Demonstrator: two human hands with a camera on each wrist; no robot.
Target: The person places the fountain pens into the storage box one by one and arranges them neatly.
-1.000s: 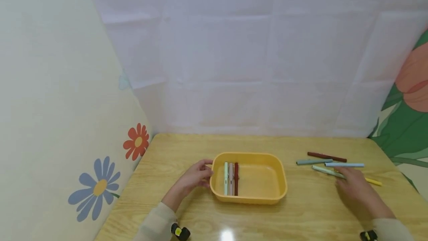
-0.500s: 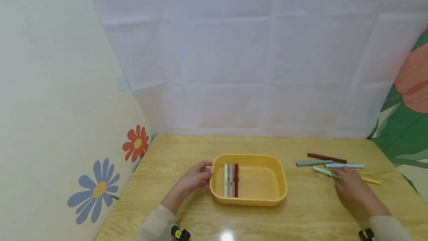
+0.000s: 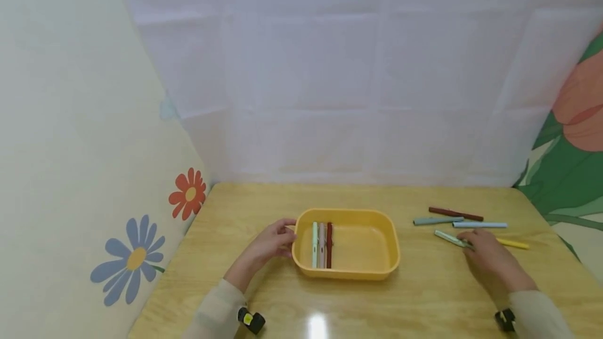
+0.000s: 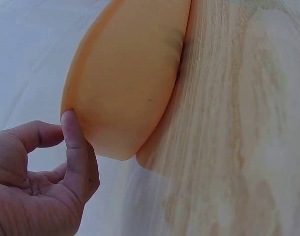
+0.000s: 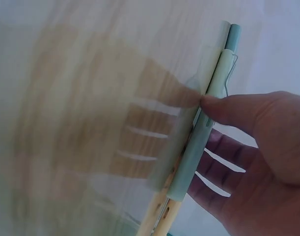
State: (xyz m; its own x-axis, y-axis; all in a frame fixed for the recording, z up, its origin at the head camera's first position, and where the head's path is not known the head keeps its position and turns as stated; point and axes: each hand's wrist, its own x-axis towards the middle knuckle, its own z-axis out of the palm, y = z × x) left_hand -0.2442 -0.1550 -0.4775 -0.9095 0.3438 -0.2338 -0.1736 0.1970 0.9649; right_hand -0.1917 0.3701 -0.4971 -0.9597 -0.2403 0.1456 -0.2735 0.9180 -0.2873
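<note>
A yellow tray (image 3: 363, 247) stands on the table, with a mint pen (image 3: 314, 245), a mauve pen (image 3: 322, 245) and a dark red pen (image 3: 330, 245) side by side at its left end. My left hand (image 3: 269, 245) pinches the tray's left rim; the left wrist view shows thumb and finger at the tray wall (image 4: 125, 73). On the right, my right hand (image 3: 492, 258) pinches a light green pen (image 3: 448, 237) low over the table. The right wrist view has the thumb on one side of this pen (image 5: 191, 157), fingers behind it.
Beyond my right hand lie a dark red pen (image 3: 454, 213), a grey-green pen (image 3: 435, 221) and a light blue pen (image 3: 485, 225). A yellow pen (image 3: 513, 244) lies partly behind the hand. A white sheet (image 3: 301, 93) hangs behind the table (image 3: 264, 203).
My right hand has shifted a little left along the light green pen and now covers more of it. The left hand keeps its place at the tray. The head view has tilted slightly.
</note>
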